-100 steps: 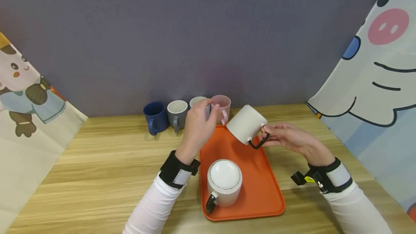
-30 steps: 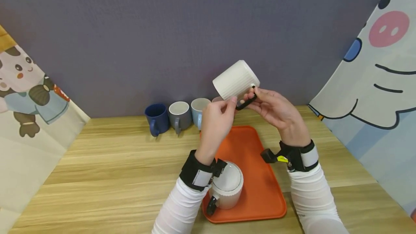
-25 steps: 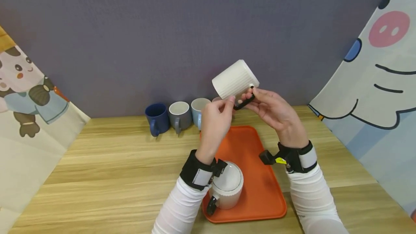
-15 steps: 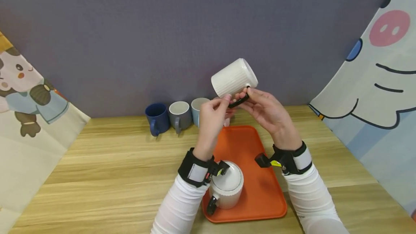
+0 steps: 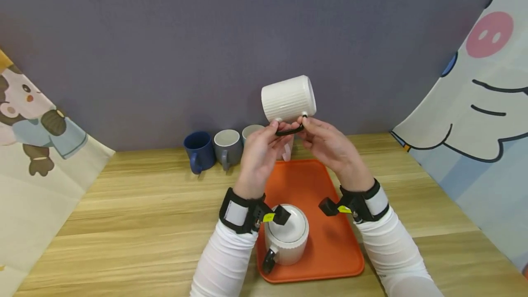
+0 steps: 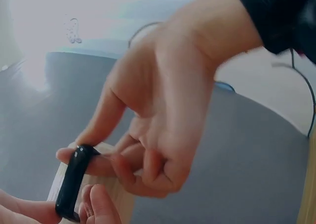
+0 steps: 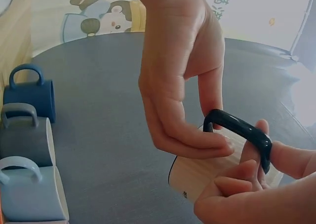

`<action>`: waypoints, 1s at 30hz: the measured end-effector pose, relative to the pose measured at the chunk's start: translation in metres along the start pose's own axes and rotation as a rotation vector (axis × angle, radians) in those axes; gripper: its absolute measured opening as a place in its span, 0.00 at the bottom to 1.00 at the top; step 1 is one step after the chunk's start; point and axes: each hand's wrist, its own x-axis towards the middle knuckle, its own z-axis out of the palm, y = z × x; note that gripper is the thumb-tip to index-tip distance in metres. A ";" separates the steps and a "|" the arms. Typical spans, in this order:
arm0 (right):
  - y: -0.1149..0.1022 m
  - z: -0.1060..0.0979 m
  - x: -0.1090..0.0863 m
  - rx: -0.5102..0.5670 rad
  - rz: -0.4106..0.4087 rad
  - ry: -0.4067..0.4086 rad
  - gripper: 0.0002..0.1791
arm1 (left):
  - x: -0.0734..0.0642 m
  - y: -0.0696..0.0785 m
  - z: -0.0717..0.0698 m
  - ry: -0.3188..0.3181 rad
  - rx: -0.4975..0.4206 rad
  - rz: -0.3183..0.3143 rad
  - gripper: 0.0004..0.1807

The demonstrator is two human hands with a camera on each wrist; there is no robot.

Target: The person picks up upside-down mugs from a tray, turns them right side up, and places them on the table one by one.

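A white ribbed mug with a black handle is held in the air on its side, in front of the grey backdrop. My left hand pinches the handle's left end between thumb and fingers. At its other end, my right hand pinches the same handle. Both grips show in the right wrist view, where the handle arches over the mug body. Below the hands, a second white mug stands upside down on the orange tray.
Along the back stand a dark blue mug, a grey mug, a light blue mug and a pink mug, the last two partly hidden by my left hand. Wood-grain tabletop surrounds the tray.
The held mug has risen from low over the tray and turned nearly level. My left hand has come from beside the light blue and pink mugs to the handle.
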 end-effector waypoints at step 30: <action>0.018 0.003 0.015 0.432 0.085 -0.314 0.20 | 0.000 0.004 0.004 -0.046 -0.219 0.165 0.18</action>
